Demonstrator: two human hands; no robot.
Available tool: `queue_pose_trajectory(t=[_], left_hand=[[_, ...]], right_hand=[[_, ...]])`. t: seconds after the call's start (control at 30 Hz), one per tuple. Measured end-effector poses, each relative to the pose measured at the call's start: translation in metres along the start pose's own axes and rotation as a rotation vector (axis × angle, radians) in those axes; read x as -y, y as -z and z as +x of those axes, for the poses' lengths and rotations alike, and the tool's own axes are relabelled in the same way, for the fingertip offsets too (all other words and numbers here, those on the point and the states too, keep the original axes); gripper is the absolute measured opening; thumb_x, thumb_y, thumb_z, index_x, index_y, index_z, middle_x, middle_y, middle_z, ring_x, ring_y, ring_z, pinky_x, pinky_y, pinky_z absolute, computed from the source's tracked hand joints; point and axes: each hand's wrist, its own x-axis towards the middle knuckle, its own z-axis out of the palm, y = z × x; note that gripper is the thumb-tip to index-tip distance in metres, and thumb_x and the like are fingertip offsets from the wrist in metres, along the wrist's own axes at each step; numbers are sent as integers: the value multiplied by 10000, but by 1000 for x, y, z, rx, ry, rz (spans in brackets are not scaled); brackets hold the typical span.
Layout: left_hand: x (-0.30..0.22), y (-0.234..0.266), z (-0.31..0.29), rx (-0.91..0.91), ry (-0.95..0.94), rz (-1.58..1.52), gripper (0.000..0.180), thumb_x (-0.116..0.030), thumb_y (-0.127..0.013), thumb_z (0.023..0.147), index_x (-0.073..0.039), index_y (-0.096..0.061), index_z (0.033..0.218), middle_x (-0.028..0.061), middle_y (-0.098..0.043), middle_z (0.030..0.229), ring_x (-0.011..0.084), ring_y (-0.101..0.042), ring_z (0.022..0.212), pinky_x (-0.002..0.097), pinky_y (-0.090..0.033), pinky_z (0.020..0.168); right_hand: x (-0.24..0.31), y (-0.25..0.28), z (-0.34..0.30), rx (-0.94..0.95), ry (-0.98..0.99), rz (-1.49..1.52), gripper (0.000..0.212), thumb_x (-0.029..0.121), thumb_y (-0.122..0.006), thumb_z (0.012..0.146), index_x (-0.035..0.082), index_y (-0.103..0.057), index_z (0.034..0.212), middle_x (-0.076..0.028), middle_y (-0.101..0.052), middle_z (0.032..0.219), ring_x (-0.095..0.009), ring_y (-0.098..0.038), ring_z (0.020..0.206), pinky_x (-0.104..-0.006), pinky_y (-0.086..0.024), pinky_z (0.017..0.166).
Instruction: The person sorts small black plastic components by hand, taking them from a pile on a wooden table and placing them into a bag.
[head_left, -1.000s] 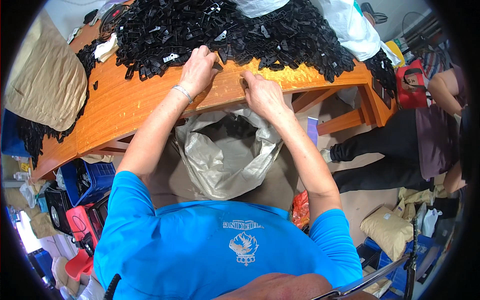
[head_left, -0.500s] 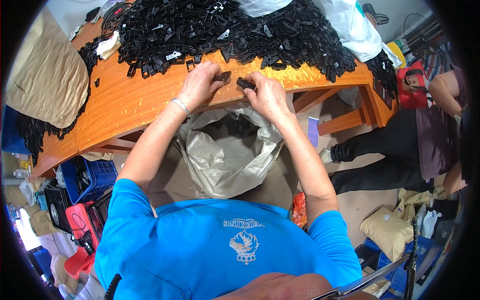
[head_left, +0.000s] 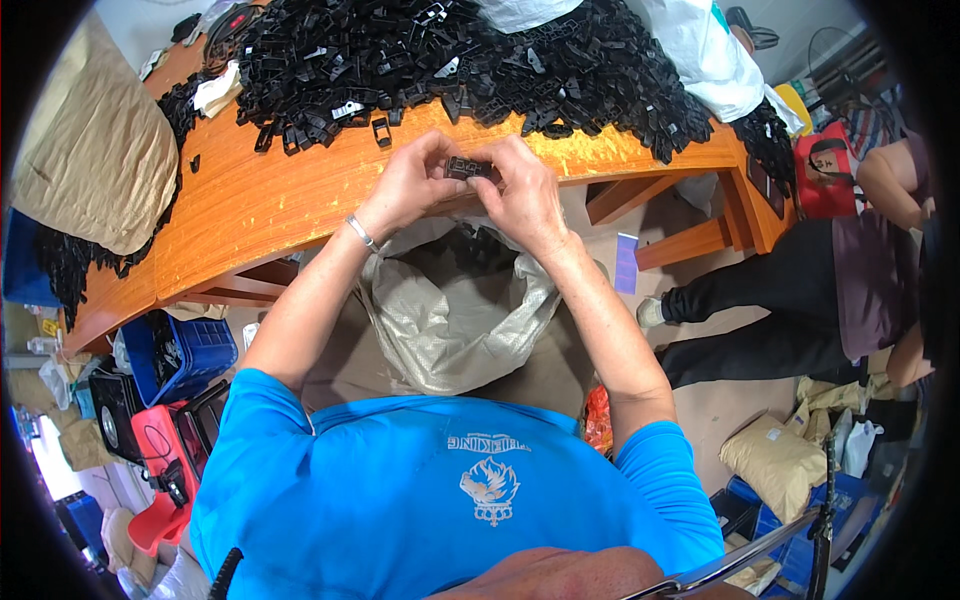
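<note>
Both my hands meet just above the near edge of the wooden table [head_left: 260,200]. Between their fingertips are small black plastic pieces [head_left: 467,168], pressed together into what looks like one block. My left hand [head_left: 412,182] grips its left end, and my right hand [head_left: 524,188] pinches its right end. Fingers cover part of the pieces, so the joint between them cannot be made out. Below the hands a pale woven sack [head_left: 440,340] gapes open, with dark pieces inside. A single black frame-shaped piece [head_left: 382,132] lies on the table just beyond my left hand.
A large heap of black plastic pieces [head_left: 370,65] covers the table's far side. White bags [head_left: 705,60] rest at its back right, and a tan sack [head_left: 95,150] stands at left. Blue crates [head_left: 185,355] sit at lower left. A person in dark trousers [head_left: 770,300] is at right.
Half a second ago the hands were apart, each with a black piece. They have come together and the pieces now touch between them.
</note>
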Motion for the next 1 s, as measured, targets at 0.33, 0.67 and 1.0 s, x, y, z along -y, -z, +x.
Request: queue_pose_trajectory(t=[0.33,0.67,1.0], left_hand=[[0,-20,-32,39,118,-543,316,-81,-830,927,8,-634,1158,-6,-672,940,40,-611,779,221,-538,689],[15,-26,-70,176,207,-451,157,-54,-782,959,3,-665,1047,19,-711,935,62,-671,836,230,-544,704],[8,61,-16,-234,-230,732,267,-59,-689,916,-87,-712,1181,154,-657,1043,368,-656,1049,465,-543,931]], right_hand=[[-3,1,-28,130,-82,142,364,-19,-811,818,48,-731,1167,-116,-668,1007,-282,-705,842,-398,-572,732],[-26,-6,-49,571,-565,701,237,49,-847,884,4,-706,1069,-12,-725,896,-65,-687,803,-252,-571,703],[-64,-8,47,82,-53,-302,300,162,-760,906,73,-735,1191,-190,-668,1128,-411,-731,959,-512,-600,851]])
